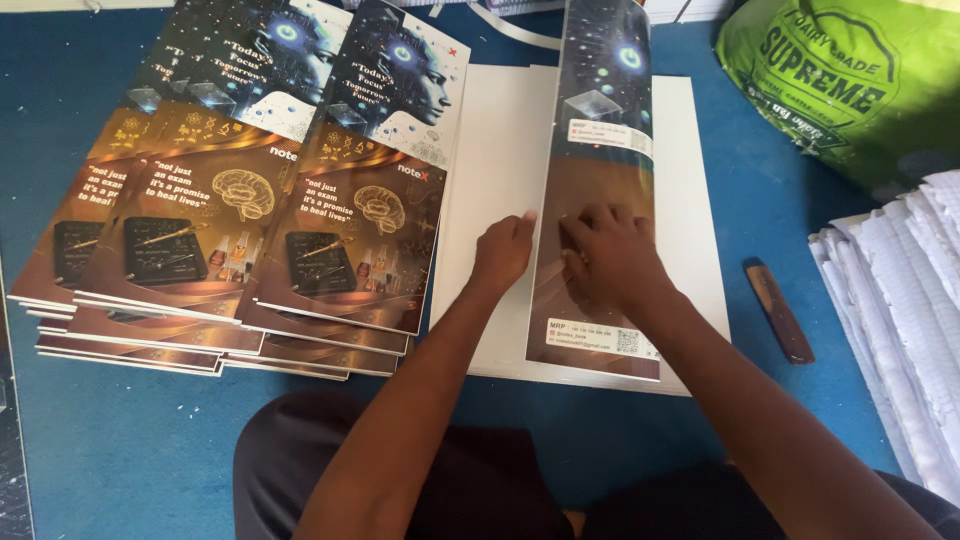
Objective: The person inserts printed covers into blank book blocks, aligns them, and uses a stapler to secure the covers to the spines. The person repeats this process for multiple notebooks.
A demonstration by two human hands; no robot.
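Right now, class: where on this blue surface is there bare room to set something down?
Free: blue surface below the stacked printed covers; also the strip between the white sheets and the brown stick. Crowded: the right edge, with the paper pile and green bag.

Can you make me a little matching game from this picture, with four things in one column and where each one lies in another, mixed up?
Things:
1. stacked printed covers
2. green bag
3. brown stick
4. pile of white paper

Places:
A. top right corner
B. on the blue floor, just right of the white sheets
C. far right edge
D. left, fanned out in piles

Pairs: 1-D, 2-A, 3-B, 4-C

Both the left hand and the right hand press on the folded cover in the middle, which lies on the white sheets.
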